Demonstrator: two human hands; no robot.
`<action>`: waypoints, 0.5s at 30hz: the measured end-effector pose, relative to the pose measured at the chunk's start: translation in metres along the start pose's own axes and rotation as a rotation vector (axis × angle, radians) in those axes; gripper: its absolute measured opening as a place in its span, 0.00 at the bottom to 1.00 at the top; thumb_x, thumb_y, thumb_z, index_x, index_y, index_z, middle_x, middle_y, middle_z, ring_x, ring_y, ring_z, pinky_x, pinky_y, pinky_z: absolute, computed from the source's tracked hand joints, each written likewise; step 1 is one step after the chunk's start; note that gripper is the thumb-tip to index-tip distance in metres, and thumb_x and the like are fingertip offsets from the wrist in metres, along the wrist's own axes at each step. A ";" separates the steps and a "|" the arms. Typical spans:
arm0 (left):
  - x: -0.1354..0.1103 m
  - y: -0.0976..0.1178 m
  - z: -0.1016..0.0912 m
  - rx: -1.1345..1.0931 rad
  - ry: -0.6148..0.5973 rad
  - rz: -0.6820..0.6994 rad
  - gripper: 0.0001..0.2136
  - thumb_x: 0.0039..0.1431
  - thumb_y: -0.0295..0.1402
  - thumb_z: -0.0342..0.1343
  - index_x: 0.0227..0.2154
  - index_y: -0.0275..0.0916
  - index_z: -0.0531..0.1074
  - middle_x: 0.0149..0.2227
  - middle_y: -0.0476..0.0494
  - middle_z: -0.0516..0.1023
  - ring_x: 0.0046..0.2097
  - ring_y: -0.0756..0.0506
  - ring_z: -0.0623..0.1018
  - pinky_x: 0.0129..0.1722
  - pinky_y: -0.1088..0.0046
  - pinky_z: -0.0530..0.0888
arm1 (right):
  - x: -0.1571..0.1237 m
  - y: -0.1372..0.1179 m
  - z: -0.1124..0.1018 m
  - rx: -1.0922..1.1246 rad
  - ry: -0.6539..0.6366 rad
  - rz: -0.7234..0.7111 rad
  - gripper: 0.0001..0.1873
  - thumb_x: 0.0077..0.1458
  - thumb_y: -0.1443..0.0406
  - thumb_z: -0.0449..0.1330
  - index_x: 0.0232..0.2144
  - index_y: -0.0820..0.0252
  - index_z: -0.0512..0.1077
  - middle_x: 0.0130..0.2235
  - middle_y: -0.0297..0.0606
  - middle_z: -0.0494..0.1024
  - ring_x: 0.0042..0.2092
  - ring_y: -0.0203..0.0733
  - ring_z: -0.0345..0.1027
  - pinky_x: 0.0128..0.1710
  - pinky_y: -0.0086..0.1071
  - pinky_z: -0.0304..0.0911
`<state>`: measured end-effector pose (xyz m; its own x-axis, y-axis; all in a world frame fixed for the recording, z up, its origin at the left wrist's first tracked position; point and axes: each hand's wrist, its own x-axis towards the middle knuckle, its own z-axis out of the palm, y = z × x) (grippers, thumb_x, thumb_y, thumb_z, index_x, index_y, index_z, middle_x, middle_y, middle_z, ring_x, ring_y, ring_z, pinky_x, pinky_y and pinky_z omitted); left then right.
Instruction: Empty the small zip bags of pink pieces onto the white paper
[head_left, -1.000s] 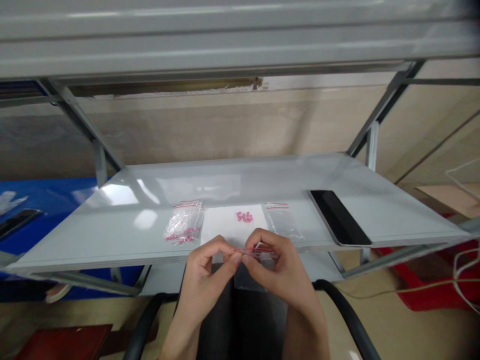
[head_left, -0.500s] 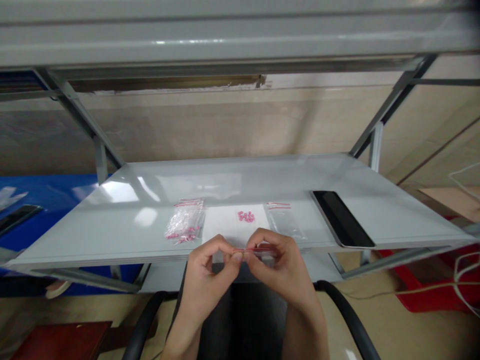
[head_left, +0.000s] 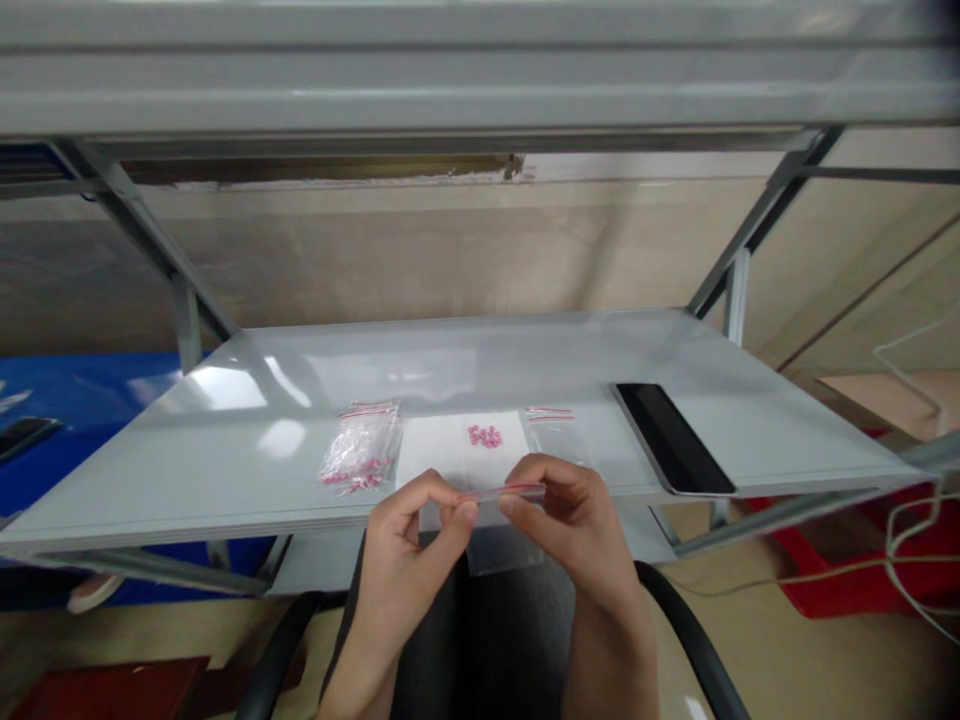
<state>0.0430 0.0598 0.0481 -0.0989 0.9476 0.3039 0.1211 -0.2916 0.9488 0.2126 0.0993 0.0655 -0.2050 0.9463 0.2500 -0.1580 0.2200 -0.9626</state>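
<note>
Left hand [head_left: 416, 545] and right hand [head_left: 581, 525] both grip one clear zip bag [head_left: 506, 553] by its red-lined top edge, each pinching it between thumb and forefinger. The left fingertips hold the left end of that edge, while the right ones close on it farther along, with a short stretch of the red line running on past the right thumb. The bag is in front of the table's near edge, its see-through body hanging below the fingers over dark trousers [head_left: 510, 645]; whether its mouth is parted or sealed cannot be told. Beyond the hands, on the pale table [head_left: 187, 460], a sheet of white paper [head_left: 431, 448] lies near the front edge, and a small cluster of pink beads [head_left: 485, 437] sits on its right half. Just left of the paper, clear bags [head_left: 364, 440] with red-lined tops overlap, pink pieces gathered toward their lower ends. Right of the paper another clear bag [head_left: 553, 436] lies flat, its lower part partly hidden behind the right hand. Farther right, a dark-screened tablet [head_left: 675, 440] lies at a slant, its near end by the table's front edge. Black chair armrests [head_left: 694, 640] flank the person's forearms.
</note>
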 end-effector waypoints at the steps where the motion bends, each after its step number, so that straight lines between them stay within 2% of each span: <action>1: 0.001 0.000 0.001 0.013 -0.004 -0.003 0.09 0.63 0.34 0.60 0.27 0.41 0.72 0.26 0.53 0.69 0.31 0.50 0.69 0.33 0.76 0.66 | 0.000 0.000 -0.002 0.018 0.013 -0.013 0.07 0.49 0.67 0.69 0.22 0.60 0.75 0.23 0.30 0.72 0.26 0.32 0.63 0.27 0.25 0.63; 4: 0.004 0.002 0.008 0.049 -0.028 0.004 0.10 0.64 0.35 0.59 0.27 0.40 0.72 0.26 0.53 0.69 0.31 0.50 0.70 0.33 0.76 0.66 | -0.001 0.002 -0.012 0.050 0.050 -0.021 0.08 0.49 0.67 0.70 0.21 0.59 0.76 0.23 0.30 0.74 0.26 0.32 0.65 0.28 0.25 0.63; 8: 0.016 0.006 0.021 0.088 -0.061 0.037 0.11 0.64 0.36 0.59 0.26 0.39 0.72 0.25 0.52 0.70 0.31 0.49 0.71 0.35 0.75 0.67 | -0.005 0.008 -0.033 0.041 0.110 -0.032 0.05 0.49 0.67 0.71 0.24 0.55 0.80 0.25 0.32 0.79 0.28 0.34 0.69 0.28 0.25 0.64; 12: 0.033 0.006 0.039 0.088 -0.101 0.052 0.12 0.62 0.36 0.59 0.24 0.38 0.73 0.24 0.52 0.72 0.30 0.49 0.72 0.34 0.74 0.69 | -0.002 0.010 -0.056 -0.060 0.194 -0.027 0.02 0.48 0.64 0.71 0.25 0.53 0.83 0.27 0.36 0.82 0.30 0.39 0.73 0.29 0.29 0.67; 15: 0.051 0.002 0.052 0.101 -0.110 0.063 0.11 0.61 0.36 0.58 0.24 0.38 0.74 0.24 0.51 0.74 0.30 0.49 0.73 0.35 0.74 0.71 | 0.009 0.009 -0.069 -0.224 0.247 -0.010 0.08 0.51 0.60 0.68 0.25 0.56 0.83 0.26 0.38 0.82 0.29 0.42 0.73 0.31 0.33 0.69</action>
<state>0.0900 0.1144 0.0611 0.0199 0.9379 0.3464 0.2232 -0.3418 0.9129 0.2757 0.1259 0.0517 0.0405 0.9665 0.2533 0.0628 0.2506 -0.9661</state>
